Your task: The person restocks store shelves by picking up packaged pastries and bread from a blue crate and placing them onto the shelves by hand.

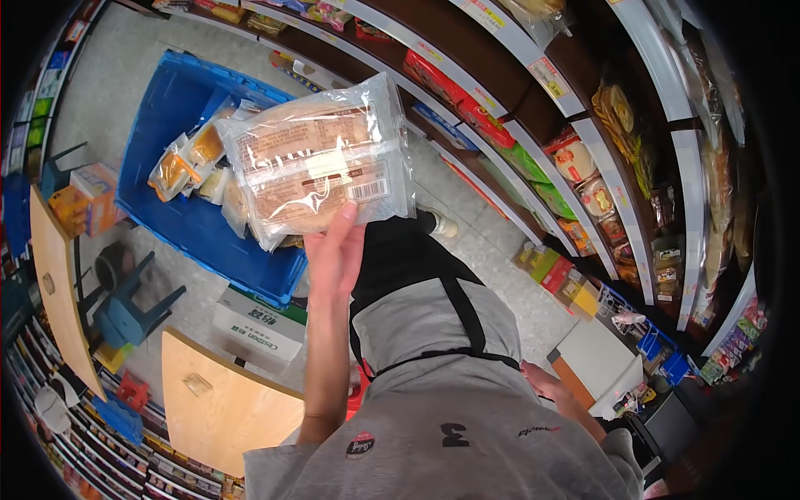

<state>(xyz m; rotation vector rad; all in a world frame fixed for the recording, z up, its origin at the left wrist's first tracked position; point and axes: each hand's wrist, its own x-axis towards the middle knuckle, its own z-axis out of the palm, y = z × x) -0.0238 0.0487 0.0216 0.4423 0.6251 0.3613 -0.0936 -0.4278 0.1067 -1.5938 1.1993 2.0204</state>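
Observation:
A clear plastic package of flat brown food [312, 167], with a printed label and a barcode, is held up in my left hand [337, 250]. The thumb lies on its face near the barcode; the other fingers are hidden behind it. Behind and below the package stands a blue crate [158, 125] with several smaller packaged foods [179, 167] inside. My right hand [540, 383] hangs low beside my waist, away from the package. It is partly hidden by the shirt, and its fingers cannot be made out.
Shelves of packaged food [583, 171] curve along the right and top. A white carton [258, 329], a wooden table [221, 417] and a blue stool [133, 304] stand at the lower left. A blue basket [675, 367] is at the lower right.

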